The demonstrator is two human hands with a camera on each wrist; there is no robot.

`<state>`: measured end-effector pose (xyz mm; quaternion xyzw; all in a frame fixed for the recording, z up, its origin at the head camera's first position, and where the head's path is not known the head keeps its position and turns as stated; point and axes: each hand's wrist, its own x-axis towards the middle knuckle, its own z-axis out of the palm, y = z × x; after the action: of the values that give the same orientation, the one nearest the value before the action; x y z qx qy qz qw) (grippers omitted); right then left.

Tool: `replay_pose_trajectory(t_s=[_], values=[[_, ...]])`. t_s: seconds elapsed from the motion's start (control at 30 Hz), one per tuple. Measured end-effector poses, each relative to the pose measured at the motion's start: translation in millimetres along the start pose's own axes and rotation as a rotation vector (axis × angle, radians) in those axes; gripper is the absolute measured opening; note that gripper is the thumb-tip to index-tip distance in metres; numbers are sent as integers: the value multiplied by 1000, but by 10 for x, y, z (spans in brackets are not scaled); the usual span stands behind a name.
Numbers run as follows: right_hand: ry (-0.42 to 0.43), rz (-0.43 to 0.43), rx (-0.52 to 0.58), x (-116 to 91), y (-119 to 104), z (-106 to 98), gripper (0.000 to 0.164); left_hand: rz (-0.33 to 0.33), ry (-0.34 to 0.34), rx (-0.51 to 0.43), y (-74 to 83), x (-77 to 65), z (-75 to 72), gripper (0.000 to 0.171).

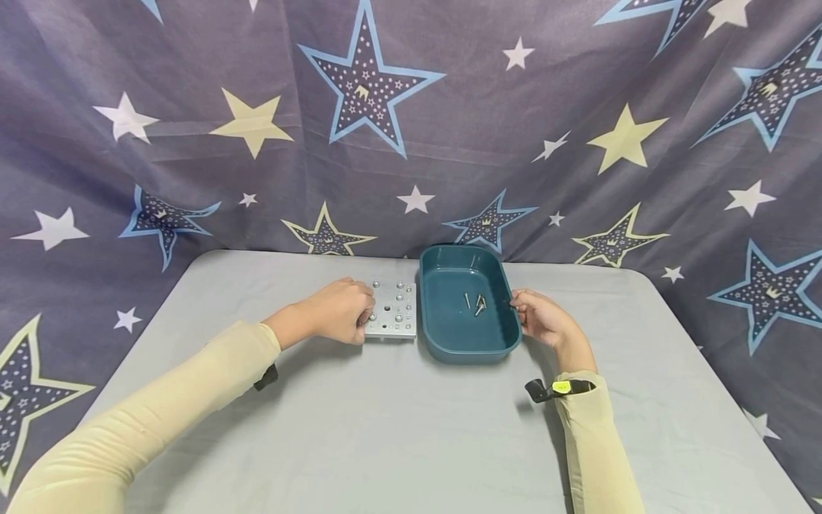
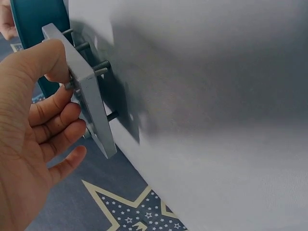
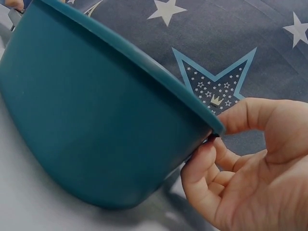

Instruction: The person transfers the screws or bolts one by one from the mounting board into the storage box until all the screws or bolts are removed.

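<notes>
A silver metal plate (image 1: 393, 311) with holes and several bolts lies left of the teal tray (image 1: 472, 351). My left hand (image 1: 340, 311) is over the plate's left side; in the left wrist view its thumb and index finger pinch a bolt (image 2: 69, 85) at the plate's face, the other fingers loosely bent. Bolt shanks (image 2: 102, 66) stick out from the plate's underside. My right hand (image 1: 542, 316) grips the tray's right rim, thumb at the top edge and fingers below it. Inside the tray lie several loose bolts (image 1: 479, 305).
A grey-covered table (image 1: 398, 442) stretches in front of both hands. Behind it hangs a dark curtain (image 1: 475, 171) with stars. Black wrist cameras (image 1: 542, 390) are strapped at the sleeves.
</notes>
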<state>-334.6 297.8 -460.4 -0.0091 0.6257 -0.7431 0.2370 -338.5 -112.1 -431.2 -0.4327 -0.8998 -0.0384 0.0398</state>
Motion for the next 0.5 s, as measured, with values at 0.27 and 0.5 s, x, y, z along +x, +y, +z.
replay_pose_trajectory(t_s=[0.27, 0.5], values=[[-5, -5, -6, 8, 2, 0, 33, 6, 11, 1, 7, 2, -13, 19], [-1, -3, 13, 4, 5, 1, 31, 13, 10, 23, 11, 13, -11, 19]])
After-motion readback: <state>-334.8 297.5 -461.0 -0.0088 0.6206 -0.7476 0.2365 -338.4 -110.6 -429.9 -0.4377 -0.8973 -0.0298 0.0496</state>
